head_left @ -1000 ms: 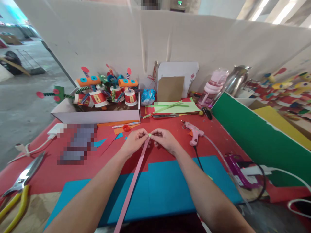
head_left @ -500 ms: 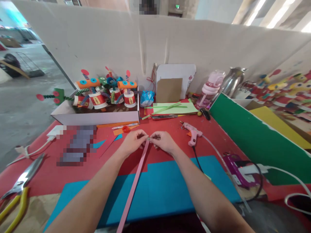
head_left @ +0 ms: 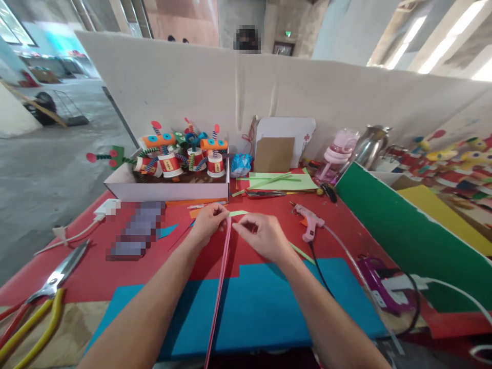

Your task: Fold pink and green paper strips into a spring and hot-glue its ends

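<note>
My left hand point(head_left: 210, 224) is closed in a pinch on the top end of a long pink paper strip point(head_left: 222, 277), which hangs toward me over the blue board point(head_left: 269, 302). From the same pinch a light green paper strip point(head_left: 239, 212) runs right, passes behind my right hand point(head_left: 262, 233) and comes out beyond the wrist. My right hand is just right of the pink strip, thumb and fingers apart, with nothing seen between them. A pink glue gun point(head_left: 308, 221) lies to its right on the red table point(head_left: 184, 266).
Back left, a white box point(head_left: 169, 192) holds several paper-cup figures. Large scissors point(head_left: 54, 282) lie at the left. Green paper point(head_left: 303, 181) with strips is at the back. A green panel point(head_left: 392, 241) and a purple power block point(head_left: 378, 284) with cables stand at the right.
My right hand has let go at the strip's end and moved slightly right. The green strip now stretches out to the right, and the pink strip has turned edge-on. The view has tilted up.
</note>
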Demonstrator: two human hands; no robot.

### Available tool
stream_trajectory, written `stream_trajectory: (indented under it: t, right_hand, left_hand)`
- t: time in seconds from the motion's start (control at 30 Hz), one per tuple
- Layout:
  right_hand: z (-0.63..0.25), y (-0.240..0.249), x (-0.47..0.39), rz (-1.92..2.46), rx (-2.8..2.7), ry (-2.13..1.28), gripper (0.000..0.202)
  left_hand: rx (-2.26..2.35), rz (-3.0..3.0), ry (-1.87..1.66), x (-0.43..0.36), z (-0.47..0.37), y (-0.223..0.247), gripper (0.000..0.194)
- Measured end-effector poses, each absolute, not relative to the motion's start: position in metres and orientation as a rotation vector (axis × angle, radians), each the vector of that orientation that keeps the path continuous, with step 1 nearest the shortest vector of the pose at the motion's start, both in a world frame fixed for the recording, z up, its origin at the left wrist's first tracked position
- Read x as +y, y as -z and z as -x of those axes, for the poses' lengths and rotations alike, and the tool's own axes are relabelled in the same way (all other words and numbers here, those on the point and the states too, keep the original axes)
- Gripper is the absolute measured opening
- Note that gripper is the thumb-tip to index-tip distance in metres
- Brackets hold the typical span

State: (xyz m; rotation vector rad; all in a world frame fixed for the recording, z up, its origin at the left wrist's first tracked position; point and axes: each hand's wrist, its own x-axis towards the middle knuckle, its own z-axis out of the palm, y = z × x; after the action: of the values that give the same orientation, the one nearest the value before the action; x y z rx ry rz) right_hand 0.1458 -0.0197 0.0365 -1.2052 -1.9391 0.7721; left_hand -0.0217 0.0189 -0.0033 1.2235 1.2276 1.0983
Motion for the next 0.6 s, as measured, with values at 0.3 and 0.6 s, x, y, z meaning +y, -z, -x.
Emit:
stream_trajectory:
  t: [0.3, 0.6]
  right_hand:
    - [-0.131, 0.023, 0.004, 1.167, -1.224, -1.425, 0.032]
    - [-0.147, 0.002, 0.001, 1.055, -1.51, -0.808, 0.033]
  left_hand:
    - [1.154, -0.929, -1.144, 0.019, 0.021, 0.006, 0.031]
    - [1.09, -0.946, -1.03, 0.008, 0.003, 0.005, 0.032]
